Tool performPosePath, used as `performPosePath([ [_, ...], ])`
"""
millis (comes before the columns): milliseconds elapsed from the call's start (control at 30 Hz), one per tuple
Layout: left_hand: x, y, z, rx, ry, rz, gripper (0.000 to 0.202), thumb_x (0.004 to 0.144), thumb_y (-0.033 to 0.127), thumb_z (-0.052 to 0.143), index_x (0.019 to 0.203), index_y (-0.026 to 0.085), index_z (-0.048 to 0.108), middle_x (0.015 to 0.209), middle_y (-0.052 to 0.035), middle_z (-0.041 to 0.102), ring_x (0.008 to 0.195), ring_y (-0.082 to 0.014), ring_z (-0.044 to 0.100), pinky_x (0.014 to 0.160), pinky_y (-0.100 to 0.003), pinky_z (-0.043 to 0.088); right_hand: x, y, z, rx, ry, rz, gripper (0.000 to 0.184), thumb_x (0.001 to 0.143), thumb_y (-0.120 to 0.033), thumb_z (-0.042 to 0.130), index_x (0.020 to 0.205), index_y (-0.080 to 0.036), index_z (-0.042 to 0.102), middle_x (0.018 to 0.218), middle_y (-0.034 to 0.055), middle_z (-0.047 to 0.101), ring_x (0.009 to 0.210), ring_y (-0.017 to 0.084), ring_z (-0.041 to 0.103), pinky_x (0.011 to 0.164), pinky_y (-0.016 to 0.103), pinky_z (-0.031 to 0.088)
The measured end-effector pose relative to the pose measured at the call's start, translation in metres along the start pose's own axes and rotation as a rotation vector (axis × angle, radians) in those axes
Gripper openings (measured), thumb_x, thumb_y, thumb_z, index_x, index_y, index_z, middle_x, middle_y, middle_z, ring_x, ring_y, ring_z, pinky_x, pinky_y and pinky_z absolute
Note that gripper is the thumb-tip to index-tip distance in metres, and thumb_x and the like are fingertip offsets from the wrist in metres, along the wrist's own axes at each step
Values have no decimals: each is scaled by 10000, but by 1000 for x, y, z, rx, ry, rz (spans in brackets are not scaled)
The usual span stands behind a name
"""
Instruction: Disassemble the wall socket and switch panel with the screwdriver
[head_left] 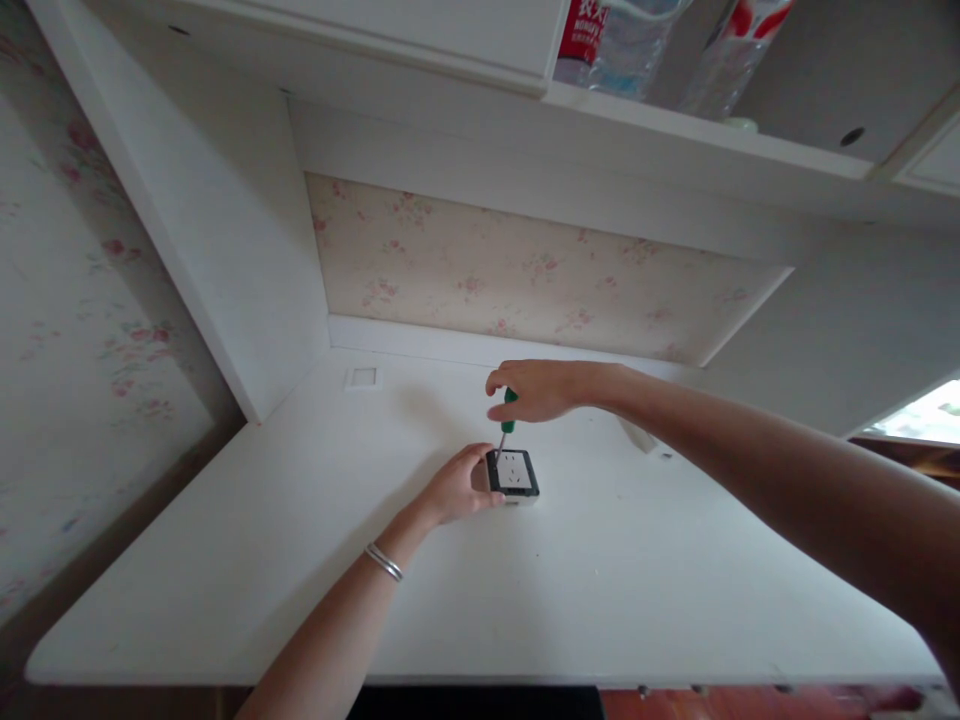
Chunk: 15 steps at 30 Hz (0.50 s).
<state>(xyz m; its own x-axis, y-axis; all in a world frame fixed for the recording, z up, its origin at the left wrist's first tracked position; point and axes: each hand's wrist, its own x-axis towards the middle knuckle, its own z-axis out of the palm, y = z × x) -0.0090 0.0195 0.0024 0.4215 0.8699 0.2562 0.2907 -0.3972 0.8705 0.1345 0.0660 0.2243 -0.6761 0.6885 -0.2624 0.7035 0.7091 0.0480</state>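
A square wall socket [514, 470] with a white face and a dark frame sits on a pale box on the white desk. My left hand [459, 486] grips it from the left side, fingers at the far edge and thumb at the near edge. Above it, my right hand [534, 390] is closed round the green handle of a screwdriver [509, 414]. The metal shaft slants down to the left part of the dark frame. Whether its tip sits in a screw is too small to tell.
The white desk [315, 560] has a square frame-like plate [364, 377] at the back left. A pale object [637, 435] lies partly behind my right forearm. Overhead, a shelf [705, 130] holds plastic bottles [630, 45]. A white side panel [225, 230] stands on the left.
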Motion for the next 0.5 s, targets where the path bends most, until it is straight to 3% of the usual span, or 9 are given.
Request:
performPosePath([
  [67,0,0,0,3,4,-1,747,638,331,773,1300,214,447,1343,-98,467,1209,-274,471,1061,-407,341,0,0,1,-52,20,38,321,851,-339,442,1063,-162,607,1028,128,653,889,231,605,714,299,426],
  [167,1,-1,1,16,10,10,749,630,320,776,1294,199,452,1326,-102,478,1196,-271,480,1057,-403,348,0,0,1,-39,33,-77,305,785,-193,497,1070,-159,600,1073,125,636,928,213,591,744,272,421],
  [267,1,-3,1,19,11,25,737,638,327,772,1290,197,455,1325,-102,479,1193,-266,482,1054,-396,354,-1,-3,-1,-9,59,-100,354,745,-297,592,1079,-177,585,1078,113,633,898,208,593,714,260,423],
  [367,1,-3,1,10,21,23,740,635,325,776,1289,207,453,1326,-96,479,1191,-262,484,1054,-397,354,-1,-6,-3,-65,54,11,325,829,-435,485,979,-177,614,931,114,672,801,219,606,646,289,406],
  [433,1,-3,2,3,19,23,746,636,322,776,1296,212,447,1330,-94,476,1189,-262,486,1055,-399,352,-1,-6,-3,-65,38,20,285,850,-355,450,1016,-181,602,923,107,677,786,213,609,628,290,397],
  [500,1,-3,2,-8,13,24,743,640,317,773,1298,212,446,1333,-97,471,1186,-264,488,1055,-401,351,-1,-5,-2,-24,22,-16,356,779,-275,537,1126,-198,552,1026,98,656,832,207,608,627,274,403],
])
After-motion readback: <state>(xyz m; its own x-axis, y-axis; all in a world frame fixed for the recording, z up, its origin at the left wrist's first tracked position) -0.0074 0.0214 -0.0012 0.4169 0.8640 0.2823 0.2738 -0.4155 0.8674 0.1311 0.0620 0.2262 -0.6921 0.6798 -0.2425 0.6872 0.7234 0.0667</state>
